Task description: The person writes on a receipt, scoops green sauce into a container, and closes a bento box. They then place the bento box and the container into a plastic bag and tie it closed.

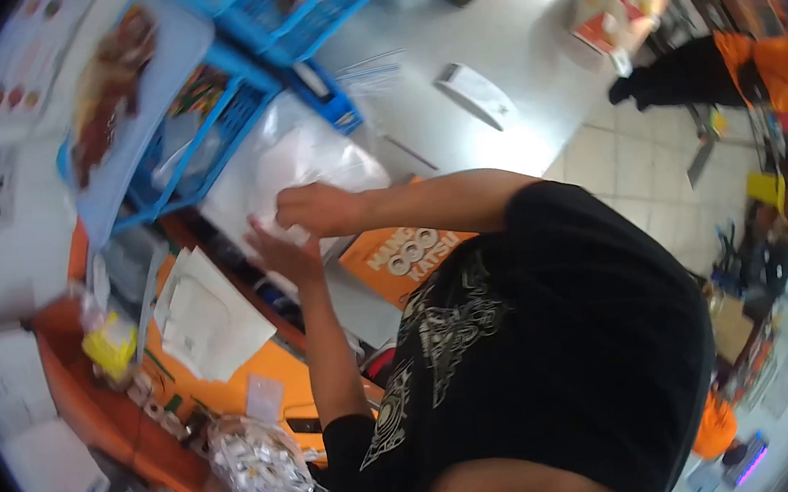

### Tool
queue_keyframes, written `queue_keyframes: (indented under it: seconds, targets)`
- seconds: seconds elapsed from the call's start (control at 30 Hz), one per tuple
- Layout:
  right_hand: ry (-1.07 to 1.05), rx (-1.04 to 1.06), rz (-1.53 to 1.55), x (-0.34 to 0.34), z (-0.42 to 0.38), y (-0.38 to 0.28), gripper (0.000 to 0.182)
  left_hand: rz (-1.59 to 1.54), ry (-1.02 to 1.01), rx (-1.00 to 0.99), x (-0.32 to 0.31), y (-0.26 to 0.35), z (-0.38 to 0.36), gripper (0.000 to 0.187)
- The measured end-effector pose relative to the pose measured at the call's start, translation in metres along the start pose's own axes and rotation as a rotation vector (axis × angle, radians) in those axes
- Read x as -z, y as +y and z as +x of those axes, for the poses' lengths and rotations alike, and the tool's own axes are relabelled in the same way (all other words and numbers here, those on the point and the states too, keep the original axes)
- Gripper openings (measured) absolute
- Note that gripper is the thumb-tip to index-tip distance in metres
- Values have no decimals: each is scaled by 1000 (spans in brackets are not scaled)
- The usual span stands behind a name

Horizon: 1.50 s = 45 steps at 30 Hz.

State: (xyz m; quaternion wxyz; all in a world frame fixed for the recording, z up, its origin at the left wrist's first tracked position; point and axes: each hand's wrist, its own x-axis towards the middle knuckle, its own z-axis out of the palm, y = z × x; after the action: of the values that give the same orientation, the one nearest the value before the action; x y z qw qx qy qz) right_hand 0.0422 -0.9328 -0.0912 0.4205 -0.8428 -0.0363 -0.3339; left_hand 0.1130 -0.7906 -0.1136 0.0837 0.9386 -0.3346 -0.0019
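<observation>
A clear plastic bag (340,160) with something white in it lies on the metal counter, under and beyond my hands. My right hand (317,210) is closed at the bag's near side, its fingers curled in, seemingly on the plastic. Just below it, my left hand (286,256) reaches up with fingers stretched and slightly apart, close to the right fingertips. Blur hides whether the left fingers touch the plastic. An orange box (405,256) with white lettering sits between my forearms, partly behind my black shirt.
Blue plastic crates (209,155) stand at the upper left. A white curved object (476,96) lies on the metal counter (389,33). White papers (208,316) and a bag of small packets (258,461) rest on an orange surface. Another person (772,67) in orange and black stands at the right.
</observation>
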Motion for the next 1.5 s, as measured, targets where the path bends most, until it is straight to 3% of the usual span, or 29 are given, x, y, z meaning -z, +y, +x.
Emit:
queue_keyframes:
  seconds: [0.03, 0.07, 0.13, 0.17, 0.2, 0.23, 0.27, 0.3, 0.33, 0.37, 0.4, 0.53, 0.6, 0.63, 0.67, 0.73, 0.8, 0.83, 0.93, 0.97, 1.03, 1.07, 1.1, 1.17, 1.23, 1.27, 1.33, 1.4, 1.5]
  targets:
    - [87, -33, 66, 19, 12, -22, 20, 29, 42, -26, -16, -16, 3, 98]
    - [189, -103, 100, 44, 30, -52, 14, 206, 261, -172, -92, -61, 9, 70]
    - [541, 41, 140, 92, 60, -83, 3, 234, 153, -224, -73, -56, -1, 95]
    - [700, -197, 211, 108, 59, -90, 9, 152, 70, -160, -47, -39, -3, 103]
    - [878, -374, 12, 138, 81, -109, 17, 57, -4, -115, -15, -16, 3, 111]
    - [928, -392, 399, 164, 87, -117, 20, 50, 20, -113, 14, 3, 6, 111]
    - [925, -361, 391, 183, 90, -121, 20, 130, -204, -79, 43, 20, 3, 119]
    - [932, -502, 540, 201, 93, -122, 18, 208, -434, -50, 61, 33, 3, 126]
    - [931, -640, 683, 219, 93, -124, 17, 188, -408, -64, 68, 43, 7, 126]
    - [925, -614, 664, 235, 88, -121, 17, -606, -558, -249, 73, 54, 9, 129]
    - [860, -624, 1105, 245, 78, -113, 17, -1407, -667, -434, 83, 65, 9, 132]
    - [742, -564, 1824, 287, 31, -97, 17, -1932, -938, -529, 111, 138, -5, 112]
    - [778, -459, 1824, 313, 7, -102, 16, -1431, -1181, -281, 77, 159, -12, 67]
    - [798, -412, 1805, 327, -5, -107, 16, -1784, -1105, -386, 57, 161, -17, 41]
    - [815, -361, 1776, 339, -18, -113, 16, -1779, -1130, -419, 59, 167, -13, 41]
    - [867, -298, 1744, 362, -44, -119, 16, -2978, -1173, 94, 63, 178, -8, 55]
    - [914, -269, 1719, 377, -72, -121, 15, -3093, -996, -557, 89, 218, -16, 81]
    - [938, -256, 1707, 387, -89, -123, 15, -2892, -1023, -334, 111, 248, -37, 84]
    - [1013, -277, 1692, 407, -131, -110, 15, -2623, -1088, -351, 110, 277, -58, 83]
    - [1038, -290, 1678, 416, -144, -103, 14, -2311, -964, -515, 111, 275, -61, 72]
    - [1090, -358, 1583, 438, -168, -88, 14, -2064, -934, -426, 103, 271, -71, 48]
    - [1115, -423, 1483, 448, -179, -81, 14, -2110, -1034, -197, 97, 269, -77, 35]
    - [1136, -528, 1293, 456, -191, -83, 15, -2096, -1030, -212, 100, 270, -81, 35]
    - [1139, -857, 701, 466, -220, -89, 24, -1701, -740, 35, 107, 275, -96, 20]
    - [1440, -927, 99, 482, -257, -124, 19, -1609, -591, 73, 141, 302, -122, 18]
    - [1435, -930, 120, 488, -264, -138, 19, -1526, -451, 110, 151, 316, -132, 17]
    - [1257, -745, 56, 500, -278, -169, 16, -1483, -508, 167, 150, 327, -146, 20]
    - [941, -874, 334, 495, -264, -200, 14, -1523, -685, 231, 165, 346, -165, 24]
    - [360, -1033, 682, 477, -262, -206, 16, -1346, -607, 176, 153, 371, -183, 27]
